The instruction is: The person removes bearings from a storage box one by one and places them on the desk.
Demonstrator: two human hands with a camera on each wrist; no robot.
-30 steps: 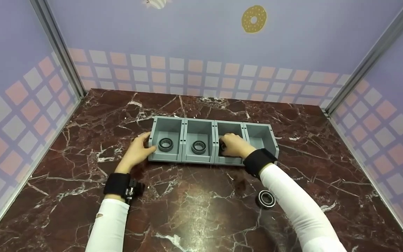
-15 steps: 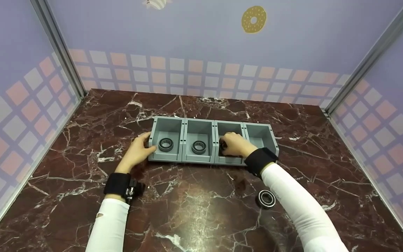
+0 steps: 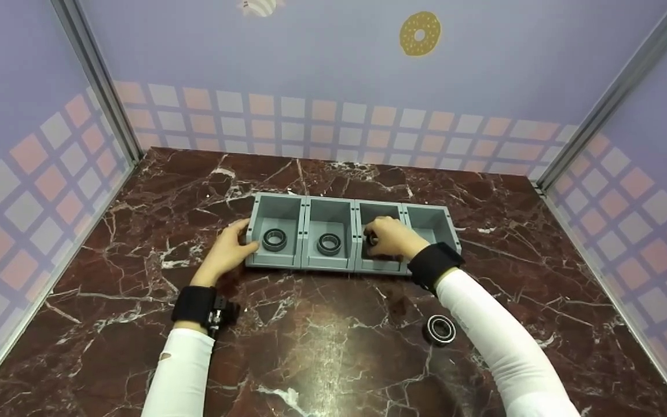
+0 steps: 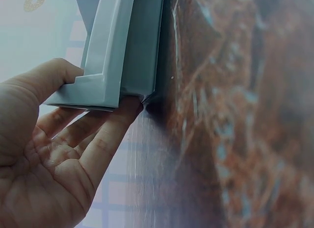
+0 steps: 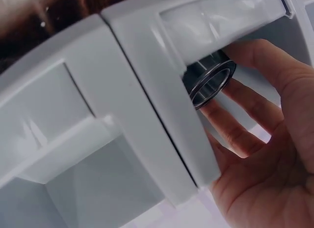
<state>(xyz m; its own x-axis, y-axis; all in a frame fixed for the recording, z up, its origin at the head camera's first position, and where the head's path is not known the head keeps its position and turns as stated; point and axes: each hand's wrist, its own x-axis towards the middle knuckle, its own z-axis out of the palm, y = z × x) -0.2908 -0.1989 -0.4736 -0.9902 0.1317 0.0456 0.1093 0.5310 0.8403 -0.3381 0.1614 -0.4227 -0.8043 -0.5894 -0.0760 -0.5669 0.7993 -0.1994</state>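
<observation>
A row of joined grey plastic bins (image 3: 327,266) stands on the table. At its left end my left hand (image 3: 224,253) grips the side wall, the thumb over the rim and the fingers along the outside, as the left wrist view shows. My right hand (image 3: 390,238) reaches into the third bin from the left and holds a dark metal ball bearing (image 5: 200,71) between thumb and fingers, tilted beside the divider. One bearing (image 3: 274,248) lies flat in the first bin and another bearing (image 3: 329,252) in the second. The right hand hides part of the third bin.
Another bearing (image 3: 431,335) lies on the dark red marbled table (image 3: 322,347), near the right forearm. Purple panels with a checked pattern (image 3: 322,130) close off the back and both sides. Black straps with cameras (image 3: 194,305) sit on the wrists.
The right hand and forearm have shifted very slightly to the right, with the bearing still held in the third bin. The left hand and the bins have stayed put.
</observation>
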